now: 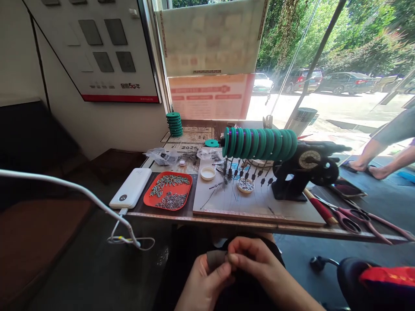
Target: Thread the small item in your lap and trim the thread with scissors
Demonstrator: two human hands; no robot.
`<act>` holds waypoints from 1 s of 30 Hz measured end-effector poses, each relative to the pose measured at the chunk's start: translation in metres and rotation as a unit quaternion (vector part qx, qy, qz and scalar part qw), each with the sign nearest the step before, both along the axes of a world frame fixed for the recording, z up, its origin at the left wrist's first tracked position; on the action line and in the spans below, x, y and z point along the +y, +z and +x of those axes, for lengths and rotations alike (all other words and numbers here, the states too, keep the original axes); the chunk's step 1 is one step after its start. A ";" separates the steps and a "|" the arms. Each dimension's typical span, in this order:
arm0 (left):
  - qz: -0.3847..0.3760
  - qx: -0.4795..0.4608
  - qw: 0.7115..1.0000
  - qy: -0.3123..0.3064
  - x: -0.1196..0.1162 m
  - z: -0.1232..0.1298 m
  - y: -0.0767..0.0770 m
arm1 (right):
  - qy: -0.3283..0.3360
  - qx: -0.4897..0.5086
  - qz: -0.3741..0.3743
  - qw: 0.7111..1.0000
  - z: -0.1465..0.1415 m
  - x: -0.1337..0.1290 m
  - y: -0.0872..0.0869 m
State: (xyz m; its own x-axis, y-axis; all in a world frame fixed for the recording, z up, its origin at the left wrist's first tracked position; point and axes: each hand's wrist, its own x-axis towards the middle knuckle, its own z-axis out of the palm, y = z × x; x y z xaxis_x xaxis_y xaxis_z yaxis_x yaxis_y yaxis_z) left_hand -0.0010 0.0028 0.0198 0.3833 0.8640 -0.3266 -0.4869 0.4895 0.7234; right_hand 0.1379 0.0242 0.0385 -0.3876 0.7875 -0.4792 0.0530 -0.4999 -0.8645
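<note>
Over the lap, in front of the table edge, my left hand (207, 285) and my right hand (259, 263) meet with fingertips pinched together. Whatever they pinch is too small and dark to make out. A grey wrap (215, 259) covers part of a finger on my left hand. Beyond the hands, a pale board (220, 203) lies on the table. On it stands a black hand-cranked machine (308, 162) carrying a row of green discs (259, 144). Thin dark wires with small weights (246, 175) hang below the discs. A round dish (245, 185) holds small silvery pieces.
An orange tray (145, 199) of small metal parts and a white power bank (131, 188) sit left. Scissors (352, 218) lie at the right edge. A white cable (74, 185) crosses the left side. Green discs (174, 124) are stacked behind. A chair (356, 280) stands lower right.
</note>
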 end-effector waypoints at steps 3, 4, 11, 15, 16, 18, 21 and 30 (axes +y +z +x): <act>-0.004 -0.005 1.000 0.019 -0.005 -0.001 -0.009 | -0.024 0.037 -0.035 0.998 -0.004 -0.001 -0.005; -0.001 -0.005 1.000 0.025 -0.007 -0.002 -0.014 | -0.022 0.041 -0.036 0.998 -0.005 -0.002 -0.006; 0.009 0.031 0.994 0.109 -0.019 -0.002 -0.027 | -0.042 0.019 -0.026 0.999 -0.003 -0.008 -0.008; 0.037 0.050 0.994 0.094 -0.019 0.000 -0.018 | -0.041 0.009 -0.019 0.999 -0.005 -0.011 -0.005; 0.046 0.057 0.993 0.090 -0.018 0.000 -0.016 | -0.040 0.003 -0.013 0.999 -0.006 -0.011 -0.004; 0.059 0.068 0.992 0.084 -0.018 -0.001 -0.014 | -0.046 -0.012 0.001 0.999 -0.009 -0.011 -0.002; 0.060 0.064 0.993 0.082 -0.019 -0.002 -0.014 | -0.062 0.009 -0.015 0.998 -0.012 -0.013 -0.004; 0.058 0.036 0.996 0.065 -0.022 -0.004 -0.027 | -0.056 0.136 -0.074 0.986 -0.018 -0.019 -0.024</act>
State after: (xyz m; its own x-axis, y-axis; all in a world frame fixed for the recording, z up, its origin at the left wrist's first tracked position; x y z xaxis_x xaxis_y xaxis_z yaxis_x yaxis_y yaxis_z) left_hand -0.0054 -0.0195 -0.0077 0.2445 0.9382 -0.2449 -0.4859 0.3371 0.8064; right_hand 0.1201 0.0054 0.0142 -0.4329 0.7617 -0.4820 -0.2332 -0.6112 -0.7564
